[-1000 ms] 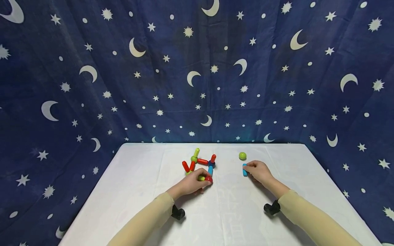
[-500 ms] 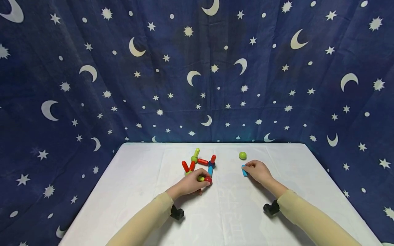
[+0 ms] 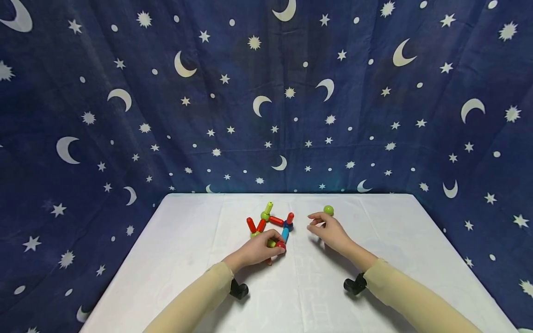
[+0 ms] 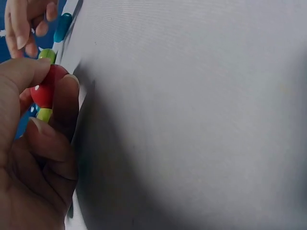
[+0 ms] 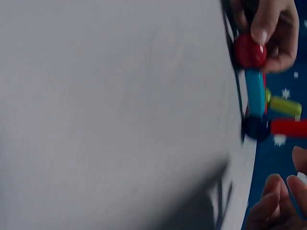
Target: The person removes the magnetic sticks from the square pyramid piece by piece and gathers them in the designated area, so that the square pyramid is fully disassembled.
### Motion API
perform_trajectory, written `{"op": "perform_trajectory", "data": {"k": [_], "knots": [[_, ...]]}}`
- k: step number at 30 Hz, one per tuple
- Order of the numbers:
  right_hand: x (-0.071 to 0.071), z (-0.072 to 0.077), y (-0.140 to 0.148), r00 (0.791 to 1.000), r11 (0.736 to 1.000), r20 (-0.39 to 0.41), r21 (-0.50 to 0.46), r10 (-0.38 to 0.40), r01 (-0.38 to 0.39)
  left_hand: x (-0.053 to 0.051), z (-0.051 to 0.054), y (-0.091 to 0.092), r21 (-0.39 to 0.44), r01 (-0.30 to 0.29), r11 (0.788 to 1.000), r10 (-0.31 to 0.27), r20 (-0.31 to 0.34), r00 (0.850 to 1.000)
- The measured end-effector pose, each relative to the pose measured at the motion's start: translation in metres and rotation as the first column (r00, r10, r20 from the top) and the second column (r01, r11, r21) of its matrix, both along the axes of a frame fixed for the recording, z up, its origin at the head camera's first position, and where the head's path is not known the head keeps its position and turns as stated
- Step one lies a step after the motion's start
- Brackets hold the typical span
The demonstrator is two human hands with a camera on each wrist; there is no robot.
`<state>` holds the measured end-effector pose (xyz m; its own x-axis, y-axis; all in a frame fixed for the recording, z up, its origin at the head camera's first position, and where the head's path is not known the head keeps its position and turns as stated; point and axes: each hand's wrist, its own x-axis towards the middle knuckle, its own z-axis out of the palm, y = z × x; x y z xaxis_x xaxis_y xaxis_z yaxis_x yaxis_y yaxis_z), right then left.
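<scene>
My left hand (image 3: 259,249) pinches a red ball (image 3: 281,247) between thumb and fingers. This ball is the near corner of a ball-and-stick toy frame, joined to a light blue stick (image 5: 255,92) and a yellow-green stick (image 4: 44,114). At the frame's far right corner is a dark blue ball (image 5: 256,127) with a red stick (image 3: 290,218) standing up. My right hand (image 3: 331,233) hovers to the right of the frame, thumb and fingers apart, holding nothing. A loose blue stick (image 4: 63,27) shows beside it in the left wrist view; the hand hides it in the head view.
A loose green ball (image 3: 328,210) lies just beyond my right hand. On the frame's far side, a green ball (image 3: 265,216) bears an upright yellow-green stick (image 3: 269,207). White cloth (image 3: 187,240) covers the table, which ends at a blue star-patterned curtain (image 3: 233,152).
My right hand has let go of the blue stick and moved left toward the frame, fingers parted. The frame has turned slightly, its far side shifting right, with my left hand still on the red ball.
</scene>
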<state>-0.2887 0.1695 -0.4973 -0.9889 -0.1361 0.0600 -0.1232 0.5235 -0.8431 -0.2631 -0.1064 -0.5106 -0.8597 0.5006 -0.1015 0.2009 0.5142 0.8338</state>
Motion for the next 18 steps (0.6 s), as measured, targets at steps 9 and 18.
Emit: {"op": "perform_trajectory", "data": {"k": [9, 18], "knots": [[0.002, -0.003, -0.031, 0.995, 0.995, 0.029, -0.05, 0.093, -0.091, 0.005, 0.001, -0.007, -0.05, 0.064, 0.997, -0.063, 0.012, 0.998], [0.006, -0.003, -0.036, 0.992, 0.993, 0.047, -0.05, 0.113, -0.111, 0.007, 0.008, -0.026, -0.078, 0.055, 0.995, -0.055, -0.003, 0.998]]}}
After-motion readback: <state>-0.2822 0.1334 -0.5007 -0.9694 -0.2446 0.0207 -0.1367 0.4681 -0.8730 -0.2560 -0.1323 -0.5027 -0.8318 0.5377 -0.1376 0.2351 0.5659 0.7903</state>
